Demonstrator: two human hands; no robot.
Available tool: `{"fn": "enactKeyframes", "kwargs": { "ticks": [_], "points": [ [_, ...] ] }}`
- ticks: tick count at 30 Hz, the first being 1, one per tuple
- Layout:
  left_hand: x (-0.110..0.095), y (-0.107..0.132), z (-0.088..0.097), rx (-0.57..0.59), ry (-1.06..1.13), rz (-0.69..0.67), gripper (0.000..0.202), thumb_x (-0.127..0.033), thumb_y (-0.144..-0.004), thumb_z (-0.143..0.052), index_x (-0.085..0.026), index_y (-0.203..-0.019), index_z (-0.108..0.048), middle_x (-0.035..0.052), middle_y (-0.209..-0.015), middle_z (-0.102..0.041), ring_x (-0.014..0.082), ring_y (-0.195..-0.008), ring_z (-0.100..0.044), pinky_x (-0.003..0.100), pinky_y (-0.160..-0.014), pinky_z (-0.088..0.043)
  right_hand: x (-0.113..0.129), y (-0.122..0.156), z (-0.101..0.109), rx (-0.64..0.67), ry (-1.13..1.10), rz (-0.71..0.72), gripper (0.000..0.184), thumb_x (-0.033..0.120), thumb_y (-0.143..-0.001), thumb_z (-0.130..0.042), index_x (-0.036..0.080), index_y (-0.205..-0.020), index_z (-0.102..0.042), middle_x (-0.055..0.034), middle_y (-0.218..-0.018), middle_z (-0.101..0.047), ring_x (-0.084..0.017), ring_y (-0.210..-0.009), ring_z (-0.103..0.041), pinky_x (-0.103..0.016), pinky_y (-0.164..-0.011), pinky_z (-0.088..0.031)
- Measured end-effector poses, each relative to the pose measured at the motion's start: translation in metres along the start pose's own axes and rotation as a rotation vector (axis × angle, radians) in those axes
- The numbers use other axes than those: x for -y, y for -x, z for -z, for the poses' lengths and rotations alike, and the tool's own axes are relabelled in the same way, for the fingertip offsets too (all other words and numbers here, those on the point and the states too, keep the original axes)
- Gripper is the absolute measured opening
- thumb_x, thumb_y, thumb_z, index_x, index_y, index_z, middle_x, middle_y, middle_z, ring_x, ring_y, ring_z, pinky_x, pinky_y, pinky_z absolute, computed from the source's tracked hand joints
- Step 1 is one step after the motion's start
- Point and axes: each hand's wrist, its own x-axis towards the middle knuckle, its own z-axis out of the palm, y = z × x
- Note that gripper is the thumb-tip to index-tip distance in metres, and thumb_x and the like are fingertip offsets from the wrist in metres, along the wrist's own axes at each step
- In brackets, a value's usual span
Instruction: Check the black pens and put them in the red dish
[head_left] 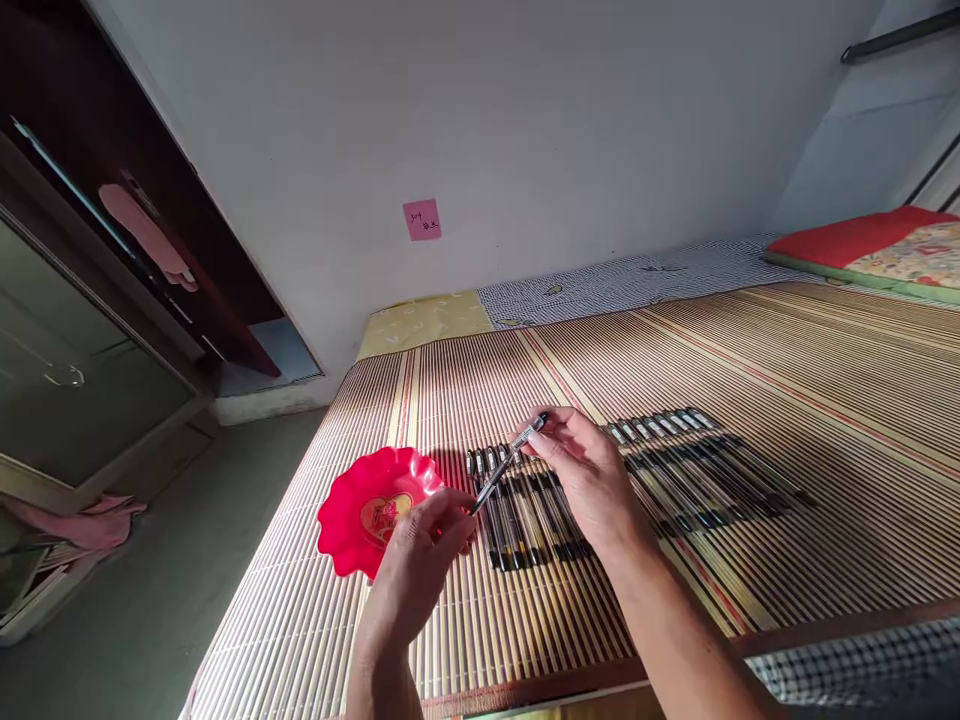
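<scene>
A dark, clear-barrelled pen (495, 484) slants between my two hands above the mat. My left hand (418, 560) pinches its lower end. Around its upper end, which has a pale label and a black tip, the thumb and fingers of my right hand (589, 480) are closed. Beneath lie many similar pen barrels (525, 515) side by side, partly covered by my right hand and forearm. Short pieces that look like pen caps (660, 427) form a row along their far ends. Left of the pens sits a red scalloped plate (341, 515), partly behind my left hand.
A striped bamboo mat (847, 400) covers the bed. Folded red and floral bedding (862, 240) lies at the far right. A pink note (422, 220) is stuck to the wall behind. The bed's left edge drops to a grey floor (225, 530).
</scene>
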Motion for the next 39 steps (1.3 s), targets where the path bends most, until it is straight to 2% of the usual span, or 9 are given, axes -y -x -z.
{"fn": "enactKeyframes", "kwargs": {
  "ticks": [8, 16, 24, 29, 31, 33, 34, 37, 39],
  "points": [
    [0.001, 0.001, -0.002, 0.013, 0.037, -0.015, 0.024, -0.042, -0.096, -0.065, -0.02, -0.105, -0.07, -0.0022, -0.074, -0.061, 0.0148, -0.074, -0.056, 0.027, -0.069, -0.042, 0.003, -0.001, 0.006, 0.074, 0.018, -0.047, 0.028, 0.036, -0.085, -0.079, 0.021, -0.107, -0.07, -0.006, -0.099, -0.077, -0.021, -0.093, -0.075, -0.038, -0.089, -0.06],
    [-0.001, -0.001, -0.008, 0.031, 0.145, -0.034, 0.022, -0.038, -0.095, -0.066, -0.019, -0.106, -0.068, -0.0012, -0.076, -0.065, 0.0138, -0.072, -0.059, 0.026, -0.065, -0.043, 0.006, 0.007, -0.007, 0.236, 0.063, -0.158, 0.032, 0.042, -0.083, -0.082, 0.021, -0.103, -0.068, -0.0075, -0.105, -0.076, -0.02, -0.09, -0.075, -0.036, -0.091, -0.06],
    [-0.003, 0.003, -0.005, 0.046, 0.205, -0.021, 0.02, -0.036, -0.093, -0.066, -0.017, -0.1, -0.068, -0.0006, -0.074, -0.067, 0.0127, -0.068, -0.059, 0.025, -0.064, -0.046, -0.004, 0.012, -0.013, 0.234, 0.065, -0.113, 0.031, 0.044, -0.084, -0.082, 0.022, -0.101, -0.067, -0.0036, -0.097, -0.072, -0.017, -0.087, -0.073, -0.035, -0.09, -0.061],
    [-0.007, 0.003, -0.008, 0.03, 0.204, -0.02, 0.018, -0.033, -0.089, -0.067, -0.017, -0.097, -0.068, -0.0005, -0.072, -0.067, 0.0127, -0.065, -0.059, 0.024, -0.062, -0.045, -0.009, 0.014, -0.015, 0.246, 0.056, -0.126, 0.033, 0.046, -0.084, -0.082, 0.021, -0.102, -0.068, -0.005, -0.096, -0.072, -0.019, -0.087, -0.075, -0.036, -0.085, -0.063],
    [-0.006, 0.003, -0.003, 0.041, 0.207, -0.007, 0.02, -0.035, -0.088, -0.068, -0.017, -0.097, -0.069, 0.0, -0.072, -0.069, 0.0133, -0.064, -0.06, 0.024, -0.06, -0.044, -0.011, 0.015, -0.016, 0.23, 0.032, -0.138, 0.035, 0.046, -0.085, -0.081, 0.021, -0.106, -0.068, -0.0065, -0.1, -0.074, -0.02, -0.089, -0.075, -0.037, -0.087, -0.063],
    [0.0, 0.003, 0.01, -0.027, 0.175, 0.002, 0.024, -0.04, -0.087, -0.07, -0.018, -0.095, -0.07, 0.0015, -0.073, -0.071, 0.0152, -0.065, -0.063, 0.025, -0.059, -0.044, -0.012, 0.015, -0.016, 0.189, 0.004, -0.141, 0.039, 0.048, -0.088, -0.079, 0.022, -0.113, -0.067, -0.0083, -0.106, -0.075, -0.021, -0.093, -0.076, -0.04, -0.09, -0.063],
    [0.005, 0.004, 0.018, -0.113, 0.131, 0.005, 0.027, -0.043, -0.086, -0.071, -0.018, -0.094, -0.071, 0.0027, -0.075, -0.072, 0.0169, -0.068, -0.065, 0.026, -0.06, -0.045, -0.012, 0.015, -0.014, 0.165, 0.003, -0.138, 0.04, 0.049, -0.088, -0.078, 0.022, -0.116, -0.067, -0.0091, -0.108, -0.076, -0.022, -0.095, -0.076, -0.04, -0.091, -0.062],
    [0.025, 0.006, 0.046, -0.499, -0.117, 0.035, 0.033, -0.048, -0.081, -0.072, -0.017, -0.092, -0.077, 0.0068, -0.081, -0.076, 0.0239, -0.077, -0.07, 0.032, -0.069, -0.05, -0.013, 0.013, -0.008, 0.148, 0.061, -0.119, 0.038, 0.05, -0.089, -0.077, 0.021, -0.112, -0.068, -0.0096, -0.107, -0.076, -0.022, -0.098, -0.075, -0.04, -0.093, -0.061],
    [0.037, 0.006, 0.057, -0.668, -0.322, 0.1, 0.033, -0.047, -0.083, -0.068, -0.017, -0.09, -0.079, 0.0082, -0.078, -0.077, 0.027, -0.075, -0.071, 0.036, -0.07, -0.05, -0.015, 0.012, -0.003, 0.18, 0.119, -0.112, 0.036, 0.05, -0.089, -0.076, 0.02, -0.108, -0.069, -0.009, -0.102, -0.076, -0.022, -0.094, -0.075, -0.04, -0.093, -0.061]
  ]
}}
